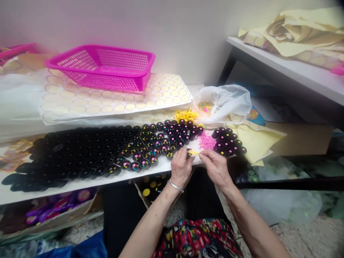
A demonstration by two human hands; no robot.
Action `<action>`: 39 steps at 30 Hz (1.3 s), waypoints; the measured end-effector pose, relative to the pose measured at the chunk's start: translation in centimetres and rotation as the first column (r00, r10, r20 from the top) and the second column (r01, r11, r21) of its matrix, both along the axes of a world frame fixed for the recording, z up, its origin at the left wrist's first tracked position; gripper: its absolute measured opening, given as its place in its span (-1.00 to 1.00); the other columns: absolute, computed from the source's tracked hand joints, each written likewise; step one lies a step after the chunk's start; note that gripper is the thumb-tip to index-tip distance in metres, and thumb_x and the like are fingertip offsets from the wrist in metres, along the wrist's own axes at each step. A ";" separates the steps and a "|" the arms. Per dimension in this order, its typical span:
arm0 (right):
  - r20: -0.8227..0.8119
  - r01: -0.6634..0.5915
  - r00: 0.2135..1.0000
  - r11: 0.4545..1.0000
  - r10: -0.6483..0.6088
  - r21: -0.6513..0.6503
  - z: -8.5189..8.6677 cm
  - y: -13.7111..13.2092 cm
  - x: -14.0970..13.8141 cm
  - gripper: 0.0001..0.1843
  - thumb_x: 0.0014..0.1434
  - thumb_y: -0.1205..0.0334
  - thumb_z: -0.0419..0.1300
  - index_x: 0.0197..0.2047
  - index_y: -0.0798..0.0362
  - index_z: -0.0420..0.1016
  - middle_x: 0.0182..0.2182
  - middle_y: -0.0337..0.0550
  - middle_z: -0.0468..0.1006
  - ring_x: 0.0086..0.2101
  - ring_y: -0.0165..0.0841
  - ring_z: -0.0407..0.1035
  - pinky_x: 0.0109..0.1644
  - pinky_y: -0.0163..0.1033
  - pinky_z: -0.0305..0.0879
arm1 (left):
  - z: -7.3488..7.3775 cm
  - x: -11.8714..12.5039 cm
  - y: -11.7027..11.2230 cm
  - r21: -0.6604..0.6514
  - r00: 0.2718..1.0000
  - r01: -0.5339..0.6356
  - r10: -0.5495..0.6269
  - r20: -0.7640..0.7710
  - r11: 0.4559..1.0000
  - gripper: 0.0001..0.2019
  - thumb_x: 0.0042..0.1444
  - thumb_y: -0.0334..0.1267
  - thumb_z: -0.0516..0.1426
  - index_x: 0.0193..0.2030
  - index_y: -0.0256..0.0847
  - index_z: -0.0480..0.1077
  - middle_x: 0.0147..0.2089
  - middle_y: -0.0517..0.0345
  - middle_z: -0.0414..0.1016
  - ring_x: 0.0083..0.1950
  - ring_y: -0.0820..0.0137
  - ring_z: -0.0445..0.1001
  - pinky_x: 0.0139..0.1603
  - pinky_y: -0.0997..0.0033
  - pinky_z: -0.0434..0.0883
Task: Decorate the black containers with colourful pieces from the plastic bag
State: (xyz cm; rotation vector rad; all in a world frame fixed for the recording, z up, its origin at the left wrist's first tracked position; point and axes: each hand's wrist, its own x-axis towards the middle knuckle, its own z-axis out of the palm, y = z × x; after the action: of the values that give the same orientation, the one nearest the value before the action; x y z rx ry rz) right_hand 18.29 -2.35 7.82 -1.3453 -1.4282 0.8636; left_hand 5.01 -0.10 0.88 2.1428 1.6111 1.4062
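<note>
My left hand [180,166], with a silver bangle at the wrist, is closed round a small black cup [189,153] at the table's front edge. Beside it, my right hand [215,166] pinches a small yellow plastic piece [193,152], whose tip reaches to the cup. Just beyond my hands lies a loose heap of pink beads [206,140]. Many black cups [77,150] stand packed to the left; those nearer my hands hold coloured beads. A smaller cluster of black cups [228,142] with pink and green bits stands to the right.
Yellow plastic pieces [186,115] lie piled behind the cups, beside a clear bag [225,102] of coloured beads. A pink basket [102,68] sits on sheets of round labels [107,107]. Yellow paper [259,139] lies at right. Below the table is a box of purple packets [61,204].
</note>
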 end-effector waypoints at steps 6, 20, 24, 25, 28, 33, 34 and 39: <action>-0.349 -0.031 0.934 0.960 -0.070 -0.277 -1.0 -0.5 0.3 -0.77 0.05 0.14 0.20 -0.52 0.10 0.40 -0.63 -0.29 0.36 -0.62 -0.54 0.08 -0.54 -0.37 -0.02 | 1.8 -0.4 -3.0 0.021 0.982 0.015 -0.019 0.188 1.000 -0.67 0.09 -0.33 0.10 0.03 -0.29 0.35 -0.05 -0.13 0.46 -0.22 0.37 0.48 -0.21 0.40 0.43; 0.216 -0.340 0.921 0.940 0.324 0.039 0.2 -0.8 -0.3 -0.73 0.13 0.23 0.18 -0.07 0.05 0.37 -0.23 -0.11 0.40 -0.22 -0.35 0.29 -0.14 -0.27 0.23 | 6.2 0.2 -2.2 -0.494 0.314 0.443 0.387 0.867 0.748 -0.79 -0.27 -0.32 0.32 -0.43 -0.33 0.48 -0.56 0.26 0.42 -0.59 0.64 0.29 -0.56 0.64 0.25; 0.372 -0.380 0.866 0.923 0.333 0.058 0.2 0.4 -0.4 -0.85 0.17 0.33 0.10 -0.16 0.08 0.35 -0.30 -0.13 0.34 -0.27 -0.35 0.27 -0.21 -0.28 0.22 | 6.2 0.4 -1.5 -0.492 0.319 0.436 0.381 0.868 0.754 -0.79 -0.29 -0.33 0.32 -0.43 -0.34 0.50 -0.49 0.18 0.50 -0.53 0.56 0.39 -0.47 0.55 0.36; 0.409 -0.392 0.848 0.919 0.337 0.055 0.2 0.7 -0.4 -0.87 0.17 0.37 0.07 -0.18 0.07 0.34 -0.31 -0.13 0.33 -0.28 -0.35 0.27 -0.22 -0.29 0.22 | 6.3 0.4 -1.3 -0.500 0.332 0.429 0.383 0.862 0.752 -0.79 -0.28 -0.31 0.32 -0.43 -0.34 0.50 -0.50 0.17 0.50 -0.53 0.55 0.39 -0.46 0.52 0.37; 0.459 -0.372 0.837 0.925 0.298 0.077 0.2 1.6 -0.4 -0.86 0.16 0.42 0.01 -0.22 0.06 0.33 -0.33 -0.14 0.30 -0.31 -0.36 0.25 -0.24 -0.28 0.21 | 6.3 0.5 -0.9 -0.525 0.449 0.323 0.361 0.818 0.788 -0.77 -0.22 -0.24 0.29 -0.38 -0.33 0.51 -0.46 0.15 0.52 -0.48 0.49 0.42 -0.39 0.46 0.40; 0.445 -0.295 0.864 0.953 0.237 0.065 -0.2 2.8 -0.7 -0.91 0.11 0.36 0.09 -0.26 0.07 0.33 -0.29 -0.14 0.28 -0.32 -0.38 0.24 -0.25 -0.29 0.20 | 5.1 0.0 -1.1 -0.483 0.780 -0.035 0.326 0.534 0.875 -0.76 0.01 -0.16 0.16 -0.26 -0.27 0.50 -0.32 0.12 0.52 -0.29 0.43 0.43 -0.26 0.48 0.35; 0.460 -0.299 0.853 0.953 0.247 0.042 -0.3 3.0 -0.7 -0.93 0.11 0.36 0.09 -0.28 0.07 0.33 -0.29 -0.15 0.28 -0.32 -0.38 0.23 -0.25 -0.29 0.20 | 4.8 -0.1 -1.2 -0.480 0.817 -0.056 0.316 0.482 0.876 -0.76 0.05 -0.15 0.12 -0.26 -0.26 0.50 -0.33 0.13 0.50 -0.30 0.44 0.42 -0.27 0.49 0.34; 0.536 -0.319 0.792 0.947 0.293 -0.046 -0.3 3.4 -1.1 -0.93 0.11 0.41 0.04 -0.35 0.08 0.30 -0.29 -0.16 0.29 -0.34 -0.40 0.23 -0.27 -0.30 0.16 | 3.9 -0.3 -1.2 -0.488 0.911 -0.018 0.215 0.350 0.872 -0.74 0.15 -0.17 0.01 -0.36 -0.23 0.46 -0.45 0.19 0.40 -0.40 0.49 0.33 -0.34 0.51 0.27</action>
State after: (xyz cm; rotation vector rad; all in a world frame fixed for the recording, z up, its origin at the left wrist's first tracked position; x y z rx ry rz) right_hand 17.23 1.05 7.53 -1.4033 -2.1416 0.6675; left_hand 4.74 -1.34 4.78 1.3999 1.7171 1.2030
